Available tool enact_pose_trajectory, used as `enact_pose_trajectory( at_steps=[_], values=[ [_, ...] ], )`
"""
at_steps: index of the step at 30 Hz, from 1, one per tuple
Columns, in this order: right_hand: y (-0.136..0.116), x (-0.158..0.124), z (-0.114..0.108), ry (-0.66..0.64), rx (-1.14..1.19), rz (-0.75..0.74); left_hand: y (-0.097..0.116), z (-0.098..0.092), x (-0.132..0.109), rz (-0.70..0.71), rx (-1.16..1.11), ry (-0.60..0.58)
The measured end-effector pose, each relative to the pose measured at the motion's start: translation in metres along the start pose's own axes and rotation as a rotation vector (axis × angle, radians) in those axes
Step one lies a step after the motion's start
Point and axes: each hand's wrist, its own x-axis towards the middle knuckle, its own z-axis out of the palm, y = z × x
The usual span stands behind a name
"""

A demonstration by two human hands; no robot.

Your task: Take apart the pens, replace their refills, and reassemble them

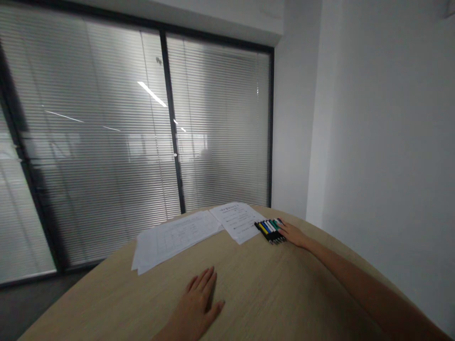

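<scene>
We had a row of pens lying flat, side by side, on the pale wood tabletop, their black, yellow, blue, white and green barrels slightly fanned, just beside a printed sheet.
</scene>
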Motion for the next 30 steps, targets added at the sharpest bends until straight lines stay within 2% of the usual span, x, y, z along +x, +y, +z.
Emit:
enact_pose_trajectory(
  at_steps=[8, 14, 22, 26, 30],
  values=[
    [0.0, 0.004, 0.002, -0.014, -0.065, 0.039, -0.003, 0.004, 0.0, 0.006, -0.06, 0.034],
    [-0.002, 0.005, 0.004, -0.009, -0.088, 0.056, 0.0, 0.0, 0.0, -0.012, -0.048, -0.026],
    [-0.009, 0.0, -0.001, 0.056, -0.119, 0.065, 0.0, 0.001, 0.0, -0.016, -0.051, -0.01],
    [-0.025, -0.003, -0.006, 0.122, -0.125, 0.065, -0.003, 0.006, 0.001, -0.004, -0.057, 0.036],
    [-0.061, -0.006, -0.007, 0.132, -0.099, -0.005, -0.004, 0.007, 0.002, -0.012, -0.049, 0.017]
  ],
)
